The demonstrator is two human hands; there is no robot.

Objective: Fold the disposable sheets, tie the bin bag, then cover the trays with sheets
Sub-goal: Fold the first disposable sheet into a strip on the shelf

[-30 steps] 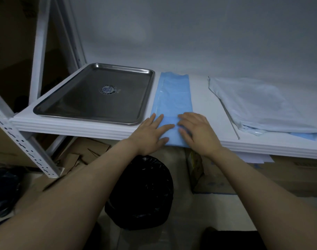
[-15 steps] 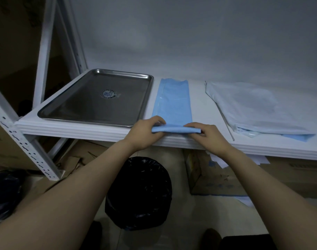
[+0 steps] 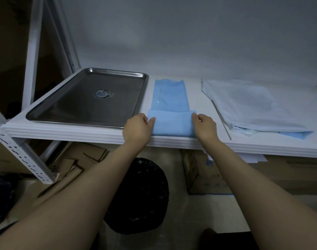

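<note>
A long blue disposable sheet (image 3: 170, 98) lies on the white shelf (image 3: 100, 134), its near end turned up and over into a flap. My left hand (image 3: 137, 129) pinches the flap's left edge. My right hand (image 3: 205, 126) pinches its right edge. A bare steel tray (image 3: 85, 98) sits to the left of the sheet. A pale, loosely folded sheet (image 3: 249, 105) lies to the right. A black bin bag (image 3: 141, 193) stands on the floor under the shelf, between my forearms.
The shelf's white slotted upright (image 3: 22, 154) slants at the left. Flattened cardboard (image 3: 78, 163) lies on the floor, with cardboard boxes (image 3: 208, 175) under the shelf at the right. A thin metal rod (image 3: 222, 118) lies beside the pale sheet.
My hands went from lying flat on the sheet's near end to pinching it at both sides. They have carried that end up and away from me, so a flap now lies over the sheet.
</note>
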